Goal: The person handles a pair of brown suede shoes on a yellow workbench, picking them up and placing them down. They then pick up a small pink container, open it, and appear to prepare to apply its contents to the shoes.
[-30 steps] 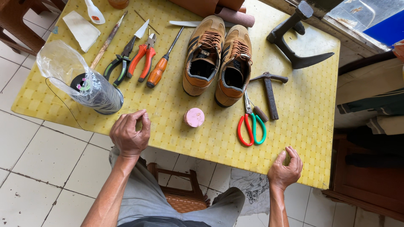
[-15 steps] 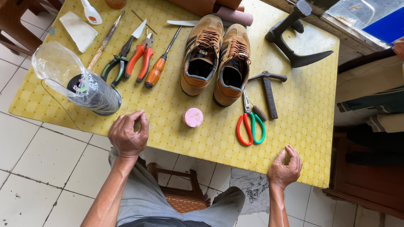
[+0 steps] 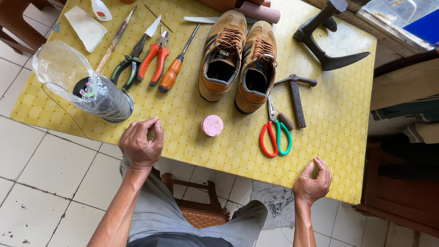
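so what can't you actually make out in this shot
Head view only:
- Left hand: fingertips curled together; whether they pinch anything is too small to tell.
- Dark thread spool: clear plastic bag blurs its far end.
- Pink cloth roll: cut off by the top edge.
- Brown lace-up shoes: soles hidden underneath.

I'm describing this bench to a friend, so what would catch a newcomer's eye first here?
A pair of brown shoes stands mid-table on the yellow cloth, with red-and-green scissors and a hammer just to their right. To the left lie pliers, a screwdriver and a bagged spool of dark thread. The left hand and right hand rest at the near edge.
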